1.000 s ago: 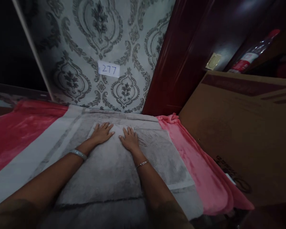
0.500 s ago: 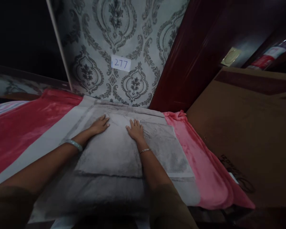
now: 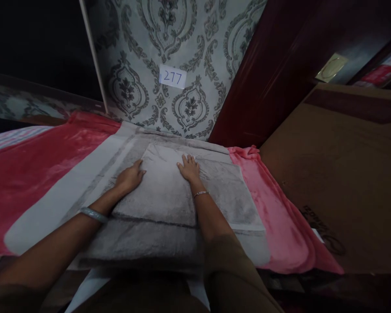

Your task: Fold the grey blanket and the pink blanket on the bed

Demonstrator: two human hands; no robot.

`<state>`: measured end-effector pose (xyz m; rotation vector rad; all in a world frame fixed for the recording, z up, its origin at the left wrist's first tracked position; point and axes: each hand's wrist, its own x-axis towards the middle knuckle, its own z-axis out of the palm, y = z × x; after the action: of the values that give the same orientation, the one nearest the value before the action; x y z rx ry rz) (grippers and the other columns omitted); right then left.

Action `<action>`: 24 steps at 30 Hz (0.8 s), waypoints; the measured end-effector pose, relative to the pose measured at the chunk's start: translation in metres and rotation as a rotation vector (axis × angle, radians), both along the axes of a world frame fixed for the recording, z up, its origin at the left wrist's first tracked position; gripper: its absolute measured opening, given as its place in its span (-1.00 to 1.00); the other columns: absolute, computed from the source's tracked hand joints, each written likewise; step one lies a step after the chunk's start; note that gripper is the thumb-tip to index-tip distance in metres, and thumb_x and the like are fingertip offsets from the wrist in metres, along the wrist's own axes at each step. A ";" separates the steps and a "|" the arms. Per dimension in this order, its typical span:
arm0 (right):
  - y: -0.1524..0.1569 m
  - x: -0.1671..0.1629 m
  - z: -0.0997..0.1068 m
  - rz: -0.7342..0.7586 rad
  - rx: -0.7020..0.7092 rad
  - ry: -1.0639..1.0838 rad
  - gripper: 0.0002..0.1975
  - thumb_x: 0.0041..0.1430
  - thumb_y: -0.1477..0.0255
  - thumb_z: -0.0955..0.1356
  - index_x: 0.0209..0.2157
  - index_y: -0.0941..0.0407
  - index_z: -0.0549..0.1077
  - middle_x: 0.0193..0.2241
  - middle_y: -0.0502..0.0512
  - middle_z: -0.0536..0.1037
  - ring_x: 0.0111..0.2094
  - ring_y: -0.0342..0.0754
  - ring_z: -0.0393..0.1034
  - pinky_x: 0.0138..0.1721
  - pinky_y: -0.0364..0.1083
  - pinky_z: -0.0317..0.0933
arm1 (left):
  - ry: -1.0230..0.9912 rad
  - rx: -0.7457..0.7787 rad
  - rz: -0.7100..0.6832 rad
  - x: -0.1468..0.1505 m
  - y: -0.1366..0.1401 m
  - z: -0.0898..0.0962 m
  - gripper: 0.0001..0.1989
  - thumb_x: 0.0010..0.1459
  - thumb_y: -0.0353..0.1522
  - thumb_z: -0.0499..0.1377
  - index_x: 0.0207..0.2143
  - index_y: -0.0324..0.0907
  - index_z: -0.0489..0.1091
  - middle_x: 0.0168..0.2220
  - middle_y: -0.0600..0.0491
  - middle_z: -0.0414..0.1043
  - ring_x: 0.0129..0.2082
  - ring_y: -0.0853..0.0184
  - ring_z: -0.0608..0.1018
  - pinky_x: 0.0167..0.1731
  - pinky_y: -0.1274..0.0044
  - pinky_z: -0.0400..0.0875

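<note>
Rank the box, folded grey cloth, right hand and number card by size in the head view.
1. Box
2. Folded grey cloth
3. Right hand and number card: too alike to rank

There are two hands, one left hand (image 3: 129, 178) and one right hand (image 3: 189, 168), and two bracelets (image 3: 201, 193), one per wrist. One folded grey cloth (image 3: 163, 184) shows; its layers are too dim to count. Red-pink cloth (image 3: 45, 182) shows in two stretches, though whether they make one blanket or two cannot be told. One striped cloth (image 3: 16, 135) is partly visible. There is one card (image 3: 173, 77) with three digits, one cardboard box (image 3: 345, 174), one partly visible bottle (image 3: 381, 74) and one black screen (image 3: 39, 43).
</note>
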<state>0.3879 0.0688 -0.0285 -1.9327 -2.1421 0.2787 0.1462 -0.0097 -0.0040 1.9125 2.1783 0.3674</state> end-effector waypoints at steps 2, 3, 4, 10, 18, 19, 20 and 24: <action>-0.001 0.000 0.006 0.002 -0.013 0.000 -0.35 0.39 0.11 0.09 0.41 0.06 -0.06 0.43 0.16 -0.15 0.42 0.09 -0.35 0.34 0.19 -0.33 | -0.029 0.016 -0.010 -0.003 0.001 -0.002 -0.38 0.28 -0.20 -0.05 0.34 -0.22 0.07 0.09 -0.24 0.46 0.08 -0.02 0.50 0.01 0.29 0.38; -0.002 -0.001 0.011 0.005 -0.028 -0.003 -0.35 0.39 0.12 0.09 0.41 0.06 -0.07 0.43 0.16 -0.16 0.42 0.09 -0.35 0.34 0.19 -0.32 | -0.047 0.022 -0.013 -0.005 0.001 -0.002 -0.39 0.28 -0.20 -0.05 0.34 -0.22 0.08 0.10 -0.23 0.45 0.09 -0.01 0.49 0.02 0.30 0.38; -0.004 -0.002 0.016 0.006 -0.052 -0.006 -0.35 0.40 0.13 0.09 0.41 0.07 -0.06 0.43 0.16 -0.16 0.42 0.09 -0.35 0.34 0.19 -0.31 | -0.061 0.026 -0.014 -0.007 0.002 -0.003 -0.39 0.28 -0.19 -0.05 0.33 -0.21 0.09 0.12 -0.22 0.44 0.10 0.00 0.49 0.03 0.30 0.38; -0.043 -0.016 0.028 0.059 -0.021 0.000 -0.35 0.39 0.07 0.11 0.39 0.05 -0.01 0.42 0.25 -0.14 0.42 0.17 -0.37 0.31 0.33 -0.35 | -0.063 0.042 0.012 -0.006 -0.002 0.002 -0.37 0.27 -0.15 -0.08 0.33 -0.19 0.12 0.04 -0.20 0.50 0.05 -0.03 0.52 -0.02 0.27 0.41; -0.073 -0.015 0.015 0.173 0.006 0.055 -0.39 0.40 0.08 0.12 0.36 0.05 0.09 0.41 0.22 -0.07 0.41 0.16 -0.26 0.34 0.27 -0.30 | -0.225 0.054 0.011 -0.012 -0.005 0.013 -0.25 0.13 -0.05 -0.01 0.29 -0.24 0.20 -0.10 -0.16 0.53 -0.03 -0.02 0.53 -0.05 0.26 0.43; -0.073 -0.009 0.017 0.190 0.003 0.063 -0.43 0.41 0.12 0.14 0.35 0.04 0.13 0.40 0.21 -0.03 0.41 0.14 -0.22 0.34 0.24 -0.25 | -0.292 0.064 0.024 -0.014 -0.005 0.014 -0.24 0.09 -0.05 0.02 0.28 -0.24 0.23 -0.08 -0.16 0.52 -0.01 -0.01 0.52 -0.03 0.26 0.42; -0.073 0.000 0.019 0.204 0.002 0.074 -0.45 0.41 0.16 0.16 0.33 0.05 0.16 0.39 0.20 0.02 0.40 0.11 -0.17 0.34 0.20 -0.19 | -0.357 0.079 0.040 -0.016 -0.005 0.014 -0.24 0.06 -0.05 0.04 0.26 -0.21 0.26 -0.04 -0.16 0.50 0.00 0.00 0.51 -0.01 0.26 0.41; -0.101 0.050 0.016 0.133 0.046 0.123 -0.45 0.32 0.31 0.30 0.28 0.19 0.25 0.33 0.28 0.16 0.36 0.07 -0.03 0.33 0.07 -0.08 | -0.500 0.082 0.085 -0.025 -0.004 0.011 -0.22 -0.01 0.07 0.04 0.22 -0.09 0.30 -0.05 -0.13 0.48 -0.07 -0.02 0.53 -0.05 0.21 0.44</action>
<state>0.4378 -0.0319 -0.0126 -1.7045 -2.1796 0.3600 0.1214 -0.0137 0.0068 1.5507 1.9304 0.8578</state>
